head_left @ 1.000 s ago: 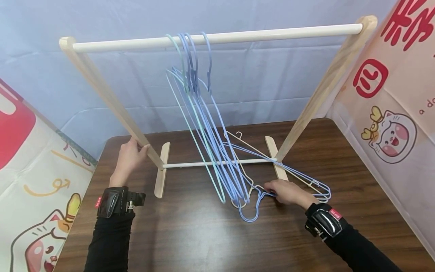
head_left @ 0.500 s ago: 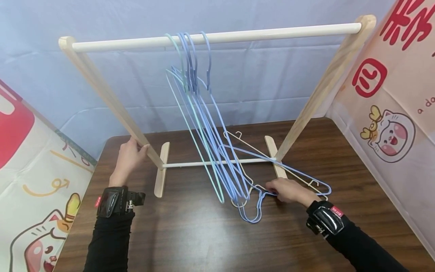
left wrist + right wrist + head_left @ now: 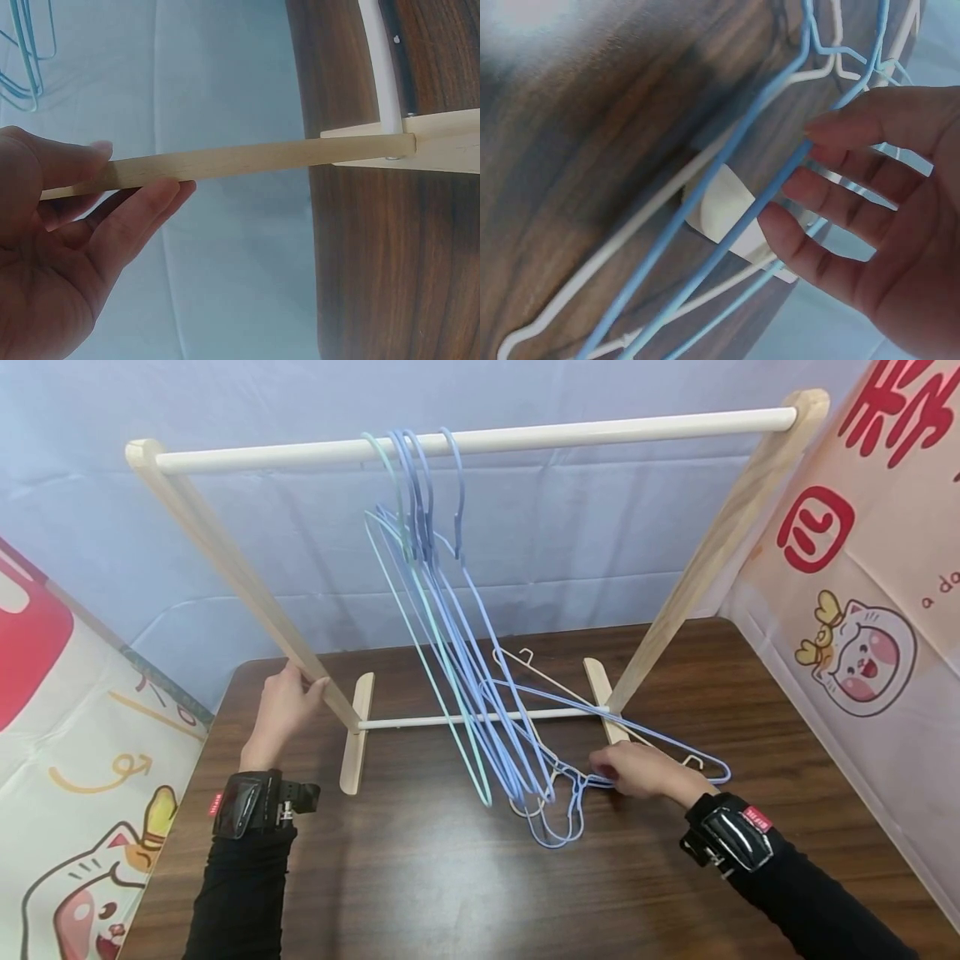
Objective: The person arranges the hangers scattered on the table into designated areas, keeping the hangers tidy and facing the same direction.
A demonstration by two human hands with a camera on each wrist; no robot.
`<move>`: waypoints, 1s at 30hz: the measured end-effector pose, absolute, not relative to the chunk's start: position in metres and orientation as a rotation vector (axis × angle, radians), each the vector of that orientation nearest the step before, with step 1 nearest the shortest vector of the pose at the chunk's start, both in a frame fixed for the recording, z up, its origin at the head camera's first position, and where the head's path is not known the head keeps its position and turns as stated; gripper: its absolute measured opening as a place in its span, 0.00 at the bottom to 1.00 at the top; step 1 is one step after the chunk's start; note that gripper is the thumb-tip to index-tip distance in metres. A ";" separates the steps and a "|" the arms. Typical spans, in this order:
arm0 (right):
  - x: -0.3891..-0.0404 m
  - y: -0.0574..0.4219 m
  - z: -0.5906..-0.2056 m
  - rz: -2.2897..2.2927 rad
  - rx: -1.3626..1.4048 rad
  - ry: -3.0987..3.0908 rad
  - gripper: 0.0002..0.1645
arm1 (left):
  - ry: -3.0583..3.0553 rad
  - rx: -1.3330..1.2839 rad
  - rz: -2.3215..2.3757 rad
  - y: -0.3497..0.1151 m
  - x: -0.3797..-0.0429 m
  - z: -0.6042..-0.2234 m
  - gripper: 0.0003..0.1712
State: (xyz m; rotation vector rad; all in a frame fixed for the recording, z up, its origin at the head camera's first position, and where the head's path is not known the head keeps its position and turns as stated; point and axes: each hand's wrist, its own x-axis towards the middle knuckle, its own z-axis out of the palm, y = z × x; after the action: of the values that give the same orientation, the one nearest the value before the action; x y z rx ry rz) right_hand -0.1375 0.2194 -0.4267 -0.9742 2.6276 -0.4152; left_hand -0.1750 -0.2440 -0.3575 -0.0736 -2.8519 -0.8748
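Observation:
My left hand point(image 3: 285, 706) grips the left wooden post point(image 3: 238, 581) of a small clothes rack, thumb on one side and fingers on the other in the left wrist view. With my right hand point(image 3: 637, 772) I pinch a blue hanger point(image 3: 731, 235) between thumb and fingers, at the rack's right foot point(image 3: 597, 681). Beneath it lies another blue hanger point(image 3: 634, 285), over a cream hanger point(image 3: 630, 230). From the white top rail point(image 3: 600, 437) hang a mint green hanger point(image 3: 390, 468) and several blue hangers point(image 3: 460, 493), bunched left of the middle.
The rack stands on a dark wooden table point(image 3: 420, 877), its thin lower bar point(image 3: 408, 722) running between the feet. Lower ends of the hanging hangers overlap the lying ones in the head view. Pale cloth point(image 3: 315, 610) backs the table; printed sheets point(image 3: 885, 610) flank it.
My right hand has moved slightly right and up with the blue hanger, whose hook has spread apart from the other blue hook. My left hand has stayed on the post.

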 end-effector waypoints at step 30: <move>-0.147 0.223 -0.363 -0.513 -0.866 2.738 0.16 | -2.833 -0.089 -0.865 -0.244 -0.176 -0.359 0.18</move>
State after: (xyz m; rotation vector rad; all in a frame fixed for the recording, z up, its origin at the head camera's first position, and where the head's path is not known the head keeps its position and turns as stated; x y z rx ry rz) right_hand -0.1468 0.2229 -0.3632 -0.8665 2.7379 -0.5128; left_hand -0.1757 -0.2444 -0.3587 -0.0886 -2.8331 -0.8646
